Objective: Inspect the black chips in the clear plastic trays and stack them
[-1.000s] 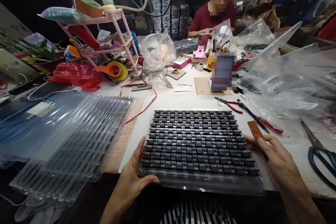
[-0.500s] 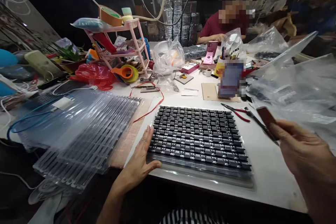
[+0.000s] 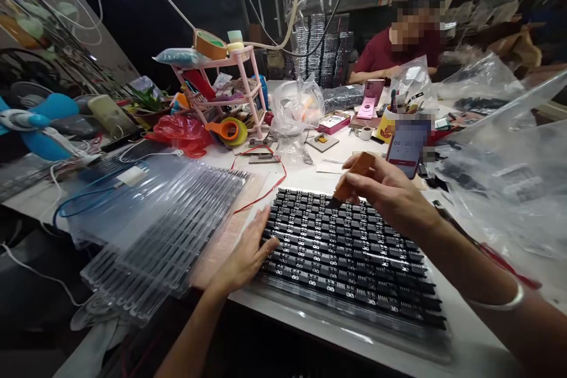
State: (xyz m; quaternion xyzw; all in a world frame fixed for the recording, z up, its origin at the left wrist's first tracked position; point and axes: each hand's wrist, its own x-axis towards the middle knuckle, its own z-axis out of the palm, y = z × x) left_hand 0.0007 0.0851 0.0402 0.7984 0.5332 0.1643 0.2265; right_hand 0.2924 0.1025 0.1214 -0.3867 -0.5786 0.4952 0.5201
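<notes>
A clear plastic tray (image 3: 345, 323) filled with rows of small black circuit boards (image 3: 328, 248) lies in front of me. My left hand (image 3: 248, 251) rests at the tray's left edge, fingers stretched out and thumb over the border. Pinched in my right hand (image 3: 387, 189) is a brown block-shaped tool (image 3: 357, 174) with a dark lower end. That end is at the upper rows of boards; whether it touches them I cannot tell. My right hand and forearm cover the tray's upper right part.
Stacked clear plastic trays (image 3: 163, 212) lie at the left. Behind are a pink shelf rack (image 3: 248, 80), a phone (image 3: 405, 144) and a pen cup (image 3: 387, 124). Red-handled pliers (image 3: 509, 266) and plastic bags (image 3: 500, 159) are at the right. A co-worker (image 3: 403, 47) sits across the table.
My right hand has moved left from the right side of the table to over the tray, bringing the brown tool to the boards. My left hand stays at the tray's edge. The view has shifted.
</notes>
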